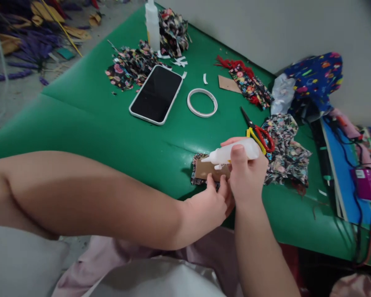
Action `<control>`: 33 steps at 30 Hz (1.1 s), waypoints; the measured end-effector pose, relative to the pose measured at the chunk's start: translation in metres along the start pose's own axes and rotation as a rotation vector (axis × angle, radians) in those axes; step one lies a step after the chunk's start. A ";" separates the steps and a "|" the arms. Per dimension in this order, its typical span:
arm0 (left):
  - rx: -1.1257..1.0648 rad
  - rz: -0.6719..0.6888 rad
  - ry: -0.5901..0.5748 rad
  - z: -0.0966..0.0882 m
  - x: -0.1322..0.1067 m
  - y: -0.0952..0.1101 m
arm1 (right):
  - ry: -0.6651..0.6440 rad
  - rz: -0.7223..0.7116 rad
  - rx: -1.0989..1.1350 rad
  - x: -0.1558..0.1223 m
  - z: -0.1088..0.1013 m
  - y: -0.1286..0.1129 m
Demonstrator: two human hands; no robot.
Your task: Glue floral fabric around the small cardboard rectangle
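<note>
A small white squeeze bottle of glue (235, 152) lies tilted in my right hand (250, 173), its nozzle pointing left and down at a brown cardboard piece (201, 170). My right thumb and fingers are wrapped round the bottle. Dark floral fabric (195, 161) frames the cardboard's edges from underneath. My left hand (212, 198) grips the near edge of the cardboard and fabric, fingertips on top. A few damp-looking spots show on the cardboard. Part of its right side is hidden by my hands and the bottle.
On the green table (89, 123) lie a phone (157, 94), a tape roll (189, 103), scissors (259, 134) and floral fabric (287, 152). A second bottle (153, 31) stands at the back beside fabric scraps (132, 64). A blue book (346, 177) and cables lie right.
</note>
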State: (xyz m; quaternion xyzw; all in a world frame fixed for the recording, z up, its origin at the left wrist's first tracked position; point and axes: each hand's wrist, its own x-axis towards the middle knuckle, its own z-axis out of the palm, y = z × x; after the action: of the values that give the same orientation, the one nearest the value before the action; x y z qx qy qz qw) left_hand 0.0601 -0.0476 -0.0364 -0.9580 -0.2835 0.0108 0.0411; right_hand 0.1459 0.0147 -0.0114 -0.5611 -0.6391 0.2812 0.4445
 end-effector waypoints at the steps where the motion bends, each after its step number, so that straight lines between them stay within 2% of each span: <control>1: -0.001 0.006 0.002 0.000 0.000 0.000 | -0.007 0.020 -0.006 0.001 0.001 0.002; 6: -0.014 0.019 0.016 -0.003 0.000 -0.001 | -0.004 0.040 -0.027 0.003 0.005 0.008; 12: -0.033 -0.023 0.080 0.002 0.002 0.002 | 0.007 0.049 -0.056 0.003 0.006 0.013; 19: -0.024 -0.017 0.056 0.001 0.001 0.002 | -0.005 0.058 -0.053 0.002 0.006 0.015; 33: -0.040 -0.010 0.084 0.005 0.001 0.002 | 0.006 0.058 -0.061 0.002 0.005 0.013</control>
State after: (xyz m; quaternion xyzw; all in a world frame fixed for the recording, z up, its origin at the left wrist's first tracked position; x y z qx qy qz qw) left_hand 0.0618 -0.0486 -0.0416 -0.9568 -0.2865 -0.0352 0.0340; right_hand 0.1471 0.0203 -0.0241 -0.5936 -0.6293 0.2728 0.4209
